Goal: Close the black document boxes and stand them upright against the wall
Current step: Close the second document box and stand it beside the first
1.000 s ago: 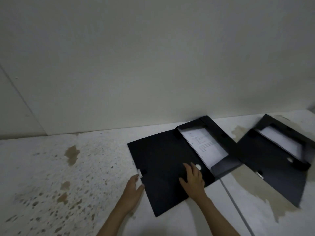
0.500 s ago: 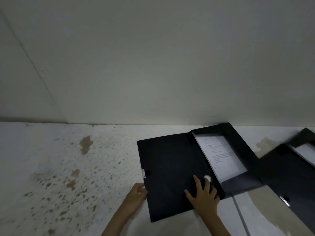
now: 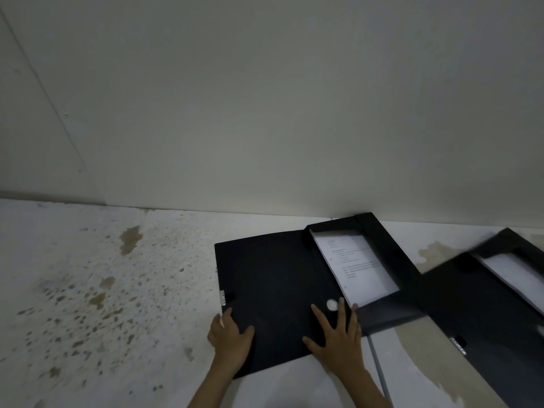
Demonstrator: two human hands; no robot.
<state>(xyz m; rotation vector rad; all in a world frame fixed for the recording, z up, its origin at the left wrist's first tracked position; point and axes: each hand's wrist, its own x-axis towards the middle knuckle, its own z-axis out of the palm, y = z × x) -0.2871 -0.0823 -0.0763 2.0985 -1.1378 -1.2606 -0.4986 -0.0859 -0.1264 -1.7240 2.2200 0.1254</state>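
A black document box [image 3: 276, 290] lies open and flat on the floor, its lid spread to the left and its tray at the right holding printed white paper [image 3: 356, 266]. My left hand [image 3: 231, 337] grips the lid's near left edge, thumb on top. My right hand [image 3: 338, 334] rests flat with spread fingers on the lid beside a round white button [image 3: 332, 305]. A second open black box [image 3: 477, 304] with paper lies at the right, partly cut off by the frame.
A plain pale wall [image 3: 265, 113] rises behind the boxes and meets the floor just past them. The stained, speckled floor [image 3: 97, 290] stretches to the left. A grey seam line [image 3: 379, 369] runs along the floor near my right wrist.
My left hand has moved from beside the lid onto its near left edge. My right hand has stayed on the lid near the button. The view has shifted slightly.
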